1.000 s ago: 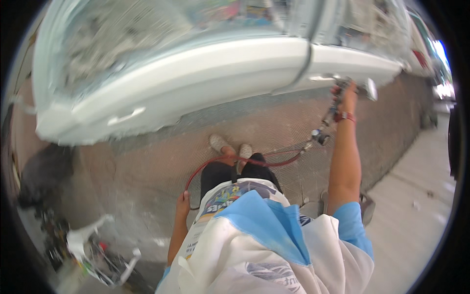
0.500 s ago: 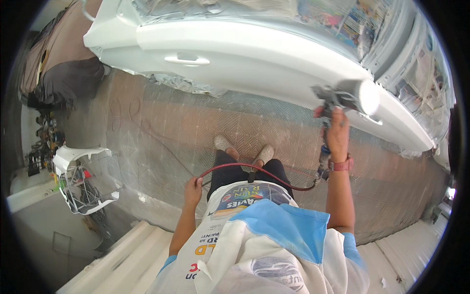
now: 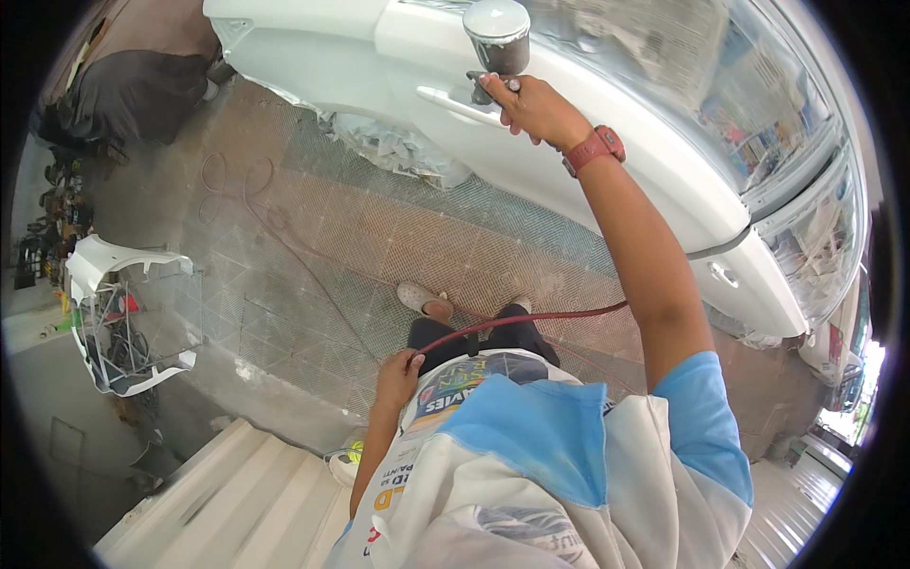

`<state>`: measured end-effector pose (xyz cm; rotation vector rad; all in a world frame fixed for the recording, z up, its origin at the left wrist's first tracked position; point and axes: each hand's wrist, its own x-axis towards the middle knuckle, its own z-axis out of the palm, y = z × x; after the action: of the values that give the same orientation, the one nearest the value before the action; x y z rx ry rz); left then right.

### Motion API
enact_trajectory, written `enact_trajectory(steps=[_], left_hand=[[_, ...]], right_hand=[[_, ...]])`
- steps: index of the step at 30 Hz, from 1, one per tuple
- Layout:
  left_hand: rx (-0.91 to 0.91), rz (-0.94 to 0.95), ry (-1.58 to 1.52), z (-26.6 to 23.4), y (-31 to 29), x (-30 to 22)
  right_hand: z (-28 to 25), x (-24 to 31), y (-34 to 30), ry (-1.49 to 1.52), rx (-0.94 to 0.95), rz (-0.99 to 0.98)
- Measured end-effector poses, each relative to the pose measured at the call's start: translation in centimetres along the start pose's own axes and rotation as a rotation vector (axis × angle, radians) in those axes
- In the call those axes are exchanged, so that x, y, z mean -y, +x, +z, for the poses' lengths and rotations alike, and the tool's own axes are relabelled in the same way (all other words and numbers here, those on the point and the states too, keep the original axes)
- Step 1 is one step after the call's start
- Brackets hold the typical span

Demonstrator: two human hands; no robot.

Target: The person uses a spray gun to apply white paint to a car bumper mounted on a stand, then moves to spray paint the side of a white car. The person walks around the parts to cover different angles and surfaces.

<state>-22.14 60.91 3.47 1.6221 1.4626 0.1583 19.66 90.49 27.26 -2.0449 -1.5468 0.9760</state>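
Note:
In my right hand [image 3: 538, 106] is a spray gun [image 3: 499, 40] with a round paint cup on top, its rim streaked white. The fingers wrap the gun's body, and I cannot see how far the trigger is pressed. Gun and hand are over the side of a white car [image 3: 403, 57], close to a white door handle [image 3: 460, 106]. Low on the left, my left hand [image 3: 398, 377] is closed round a red air hose [image 3: 517, 322]. That hose runs right across my legs and disappears behind my right forearm.
Clear plastic and paper sheeting [image 3: 654, 71] covers the car's windows, and crumpled sheeting [image 3: 393, 147] hangs by its lower edge. A white bumper [image 3: 90, 266] rests on a metal stand at left. More hose [image 3: 308, 266] trails over the tiled floor. White corrugated panels [image 3: 227, 493] lie behind me.
My right hand has carried the spray gun left and farther out along the car, from the right door handle to the left one. My left hand keeps hold of the hose.

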Motion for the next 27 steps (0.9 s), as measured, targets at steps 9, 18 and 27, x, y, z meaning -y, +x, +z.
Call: enact_trajectory(steps=[9,18,27], left_hand=[[0.086,0.076,-0.097,-7.8,3.3,4.0],[0.351,0.133,-0.343,-11.4,8.8,-0.2],[0.429,0.074,-0.288,-11.4,9.6,-9.5]], right_hand=[[0.6,4.5,0.1,-0.017,0.006,0.117],[-2.4,3.6,-1.7,-0.105,-0.032,0.167],[-4.1,1.7,0.2,-0.201,0.122,-0.074]])
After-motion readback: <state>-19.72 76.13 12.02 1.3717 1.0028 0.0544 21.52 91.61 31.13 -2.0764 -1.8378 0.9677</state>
